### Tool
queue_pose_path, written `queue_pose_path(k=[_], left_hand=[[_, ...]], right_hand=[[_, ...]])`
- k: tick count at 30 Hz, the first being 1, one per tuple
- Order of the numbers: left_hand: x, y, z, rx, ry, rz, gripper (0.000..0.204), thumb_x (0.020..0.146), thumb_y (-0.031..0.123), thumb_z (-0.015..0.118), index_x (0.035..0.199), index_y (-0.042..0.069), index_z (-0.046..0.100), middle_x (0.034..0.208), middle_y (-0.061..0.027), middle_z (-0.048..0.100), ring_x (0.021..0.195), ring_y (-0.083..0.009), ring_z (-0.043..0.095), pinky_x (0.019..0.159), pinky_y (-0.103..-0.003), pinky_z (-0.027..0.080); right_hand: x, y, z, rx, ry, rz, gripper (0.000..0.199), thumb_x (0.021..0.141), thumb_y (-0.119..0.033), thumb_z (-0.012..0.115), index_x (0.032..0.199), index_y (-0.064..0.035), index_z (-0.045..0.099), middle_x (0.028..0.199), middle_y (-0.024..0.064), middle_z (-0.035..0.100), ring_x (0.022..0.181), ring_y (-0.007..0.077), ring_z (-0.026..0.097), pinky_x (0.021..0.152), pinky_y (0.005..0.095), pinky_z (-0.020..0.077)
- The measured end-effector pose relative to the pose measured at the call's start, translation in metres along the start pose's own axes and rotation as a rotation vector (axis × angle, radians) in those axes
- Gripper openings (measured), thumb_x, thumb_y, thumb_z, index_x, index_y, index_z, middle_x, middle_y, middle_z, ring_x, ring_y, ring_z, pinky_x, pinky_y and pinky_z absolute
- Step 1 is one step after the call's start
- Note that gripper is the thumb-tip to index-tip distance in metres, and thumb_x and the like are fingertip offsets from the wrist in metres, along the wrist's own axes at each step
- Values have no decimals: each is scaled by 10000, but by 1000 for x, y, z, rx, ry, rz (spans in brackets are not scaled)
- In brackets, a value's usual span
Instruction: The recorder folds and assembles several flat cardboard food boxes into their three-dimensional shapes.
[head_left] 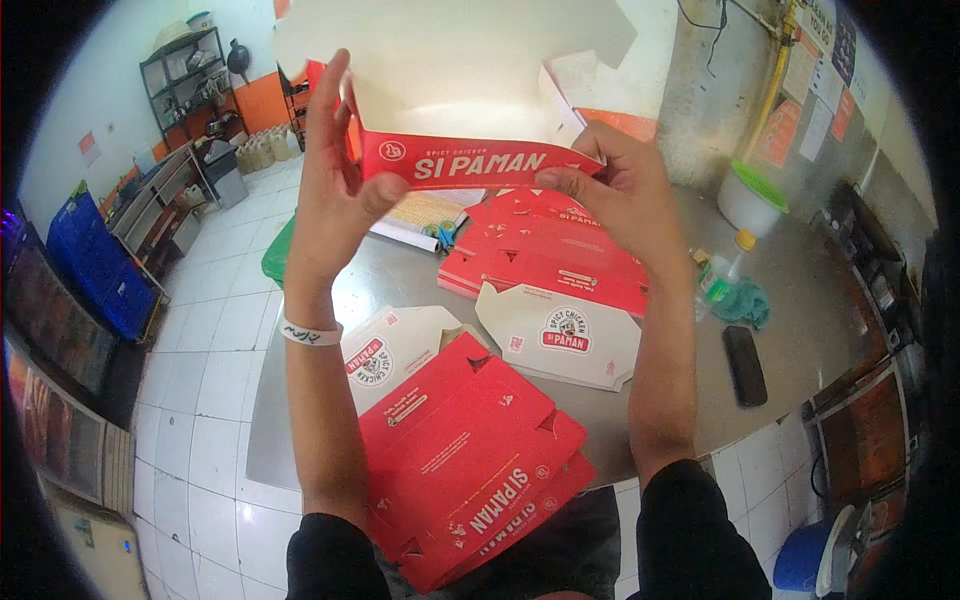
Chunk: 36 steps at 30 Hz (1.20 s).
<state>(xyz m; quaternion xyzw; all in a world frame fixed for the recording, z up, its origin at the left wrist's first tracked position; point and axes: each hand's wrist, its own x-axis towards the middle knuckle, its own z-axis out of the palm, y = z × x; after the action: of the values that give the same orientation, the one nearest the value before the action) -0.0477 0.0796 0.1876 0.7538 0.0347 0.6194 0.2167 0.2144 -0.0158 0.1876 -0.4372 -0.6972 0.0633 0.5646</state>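
Up in front of me is a partly folded cardboard food box (480, 165), red outside and white inside, with its broad white lid flap raised. My left hand (340, 185) grips its left end, fingers up along the side and thumb at the front panel. At the right corner, my right hand (615, 185) pinches the box, thumb on the red front and fingers behind. Below my forearms lies a pile of flat red box blanks (470, 450), overhanging the near table edge. Another stack of red blanks (550, 245) sits farther back, with a white box flap (560, 335) before it.
Right of the stacks on the metal table (690, 400) are a dark phone (744, 366), a green cloth (742, 303), a bottle (738, 255) and a white tub with green lid (752, 200). Blue scissors (445, 236) lie by papers behind. Blue crates (100, 265) stand left.
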Motion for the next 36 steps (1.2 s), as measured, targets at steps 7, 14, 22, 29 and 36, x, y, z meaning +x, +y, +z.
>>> queue_pose_path(k=[7, 14, 22, 29, 36], left_hand=[[-6, 12, 14, 445, 49, 31, 791, 792, 316, 848, 1428, 100, 431, 1466, -129, 410, 1403, -296, 380, 1169, -452, 357], [0, 19, -4, 667, -33, 187, 539, 1035, 327, 548, 1467, 46, 389, 1544, -153, 363, 1439, -285, 320, 1185, -459, 281], [9, 65, 25, 335, -135, 267, 981, 880, 682, 580, 1543, 35, 258, 1553, -240, 331, 1430, -344, 373, 1125, -527, 396], [19, 53, 22, 329, -124, 284, 1087, 836, 857, 432, 1553, 48, 315, 1565, -205, 376, 1455, -322, 367, 1154, -512, 345], [14, 70, 27, 432, -68, 200, 1111, 790, 920, 371, 1542, 103, 355, 1562, -182, 399, 1435, -333, 414, 1129, -550, 401]], right_hand=[[-2, 4, -6, -460, -16, -144, 237, 831, -211, 790, 912, -15, 682, 753, 173, 661, 688, 273, 659, 655, 404, 500], [-14, -12, -11, -676, -43, -218, 259, 876, -279, 701, 856, -21, 683, 738, 237, 663, 767, 421, 675, 698, 512, 527], [-116, -63, -119, -940, 46, -263, 219, 865, -172, 696, 1058, -74, 728, 857, 113, 719, 674, 306, 705, 613, 426, 552], [-308, -24, -301, -1559, 317, 561, 216, 920, -281, 651, 887, -67, 654, 738, 206, 647, 730, 427, 660, 648, 521, 521], [-382, 43, -318, -1461, 111, 994, 249, 939, -337, 614, 1003, -99, 651, 906, 199, 691, 887, 413, 678, 746, 546, 533]])
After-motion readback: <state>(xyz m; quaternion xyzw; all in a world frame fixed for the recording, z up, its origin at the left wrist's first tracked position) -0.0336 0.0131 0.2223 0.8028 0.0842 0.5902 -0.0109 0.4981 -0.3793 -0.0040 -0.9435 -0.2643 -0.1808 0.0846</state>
